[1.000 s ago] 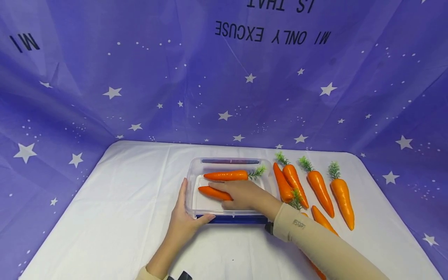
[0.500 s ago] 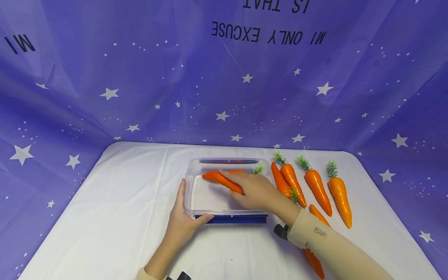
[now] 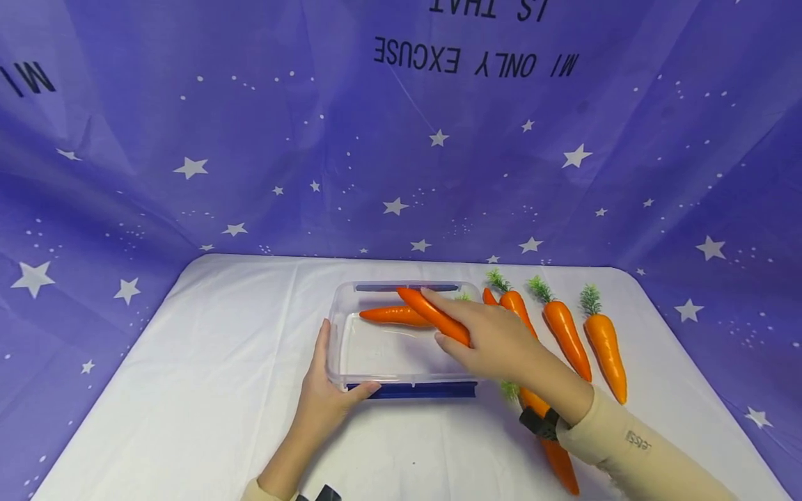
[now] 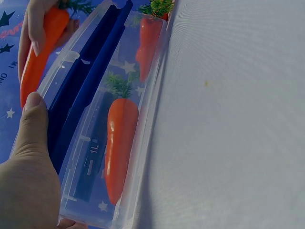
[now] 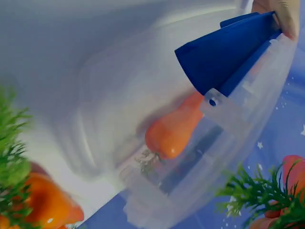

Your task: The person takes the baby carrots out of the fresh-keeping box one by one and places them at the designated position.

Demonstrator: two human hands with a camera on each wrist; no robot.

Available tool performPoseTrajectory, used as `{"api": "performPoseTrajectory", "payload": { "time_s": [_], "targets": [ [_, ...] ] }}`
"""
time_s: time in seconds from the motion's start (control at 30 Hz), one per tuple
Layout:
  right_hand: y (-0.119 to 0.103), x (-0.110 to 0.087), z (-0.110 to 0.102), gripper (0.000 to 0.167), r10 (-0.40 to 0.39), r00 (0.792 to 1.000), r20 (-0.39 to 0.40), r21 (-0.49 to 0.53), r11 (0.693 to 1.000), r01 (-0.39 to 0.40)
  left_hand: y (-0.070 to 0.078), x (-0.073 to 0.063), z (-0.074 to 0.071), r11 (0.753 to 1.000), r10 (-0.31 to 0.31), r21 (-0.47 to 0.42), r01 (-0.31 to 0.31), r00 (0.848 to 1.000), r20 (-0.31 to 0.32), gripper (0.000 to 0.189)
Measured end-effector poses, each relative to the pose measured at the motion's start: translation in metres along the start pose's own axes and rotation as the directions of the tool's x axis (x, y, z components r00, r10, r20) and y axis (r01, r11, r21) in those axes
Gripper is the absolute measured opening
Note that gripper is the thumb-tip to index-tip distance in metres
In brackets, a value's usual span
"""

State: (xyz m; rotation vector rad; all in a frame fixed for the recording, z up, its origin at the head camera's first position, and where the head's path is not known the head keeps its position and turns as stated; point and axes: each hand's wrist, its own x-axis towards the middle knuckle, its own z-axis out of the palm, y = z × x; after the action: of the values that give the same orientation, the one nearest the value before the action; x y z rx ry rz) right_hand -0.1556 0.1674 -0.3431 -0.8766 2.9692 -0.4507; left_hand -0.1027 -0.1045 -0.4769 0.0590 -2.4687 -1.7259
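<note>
A clear plastic storage box (image 3: 401, 380) with blue latches stands on the white cloth, its lid off. My left hand (image 3: 328, 400) grips its near left corner, thumb over the front rim and fingers along the left side. My right hand (image 3: 501, 341) holds an orange carrot (image 3: 432, 316), tilted, above the right part of the box. In the left wrist view, green leaves top this held carrot (image 4: 47, 38). One carrot (image 3: 391, 315) lies inside the box along the back wall, its leafy end partly hidden by the right hand; through the wall it shows as a carrot (image 5: 174, 131) in the right wrist view.
Several more carrots lie right of the box, among them a carrot (image 3: 606, 358) farthest right and another carrot (image 3: 567, 341) beside it. A carrot (image 3: 560, 466) near the front is partly under the right forearm. Behind the table hangs a purple star-patterned cloth (image 3: 401, 139).
My right hand has lifted the carrot off the box floor and carried it up and to the right. My left hand stays at the box corner. The other carrot remains inside.
</note>
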Motion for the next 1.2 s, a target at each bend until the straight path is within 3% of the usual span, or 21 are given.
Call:
{"api": "performPoseTrajectory", "payload": {
  "time_s": [0.33, 0.43, 0.6, 0.8, 0.9, 1.07, 1.2],
  "targets": [
    [0.024, -0.049, -0.020, 0.062, 0.127, 0.992, -0.023, 0.001, 0.992, -0.127, 0.000, 0.000, 0.000, 1.000, -0.003, -0.013, 0.003, 1.000, 0.005, 0.127],
    [0.034, -0.067, -0.026, 0.063, 0.210, 0.977, -0.017, -0.008, 0.978, -0.211, 0.000, 0.001, 0.000, 1.000, -0.003, -0.011, 0.003, 1.000, 0.002, 0.127],
    [0.055, -0.094, -0.028, 0.066, 0.344, 0.938, 0.034, -0.008, 0.939, -0.344, 0.000, 0.000, 0.000, 1.000, 0.002, -0.001, -0.002, 1.000, -0.006, 0.127],
    [0.087, -0.129, -0.018, 0.070, 0.467, 0.877, 0.111, -0.009, 0.883, -0.469, 0.000, 0.000, 0.001, 1.000, 0.001, -0.019, -0.001, 1.000, 0.001, 0.127],
    [0.102, -0.145, -0.013, 0.072, 0.495, 0.857, 0.139, -0.020, 0.867, -0.498, 0.000, -0.001, 0.001, 1.000, -0.002, -0.025, 0.002, 1.000, 0.001, 0.127],
    [0.128, -0.167, -0.006, 0.077, 0.513, 0.843, 0.162, -0.066, 0.858, -0.510, 0.000, -0.001, 0.001, 1.000, -0.004, -0.024, 0.004, 1.000, -0.003, 0.128],
    [0.146, -0.178, -0.003, 0.083, 0.553, 0.797, 0.242, -0.091, 0.831, -0.549, 0.000, -0.001, 0.001, 1.000, -0.003, -0.024, 0.002, 1.000, -0.004, 0.128]
  ]
}}
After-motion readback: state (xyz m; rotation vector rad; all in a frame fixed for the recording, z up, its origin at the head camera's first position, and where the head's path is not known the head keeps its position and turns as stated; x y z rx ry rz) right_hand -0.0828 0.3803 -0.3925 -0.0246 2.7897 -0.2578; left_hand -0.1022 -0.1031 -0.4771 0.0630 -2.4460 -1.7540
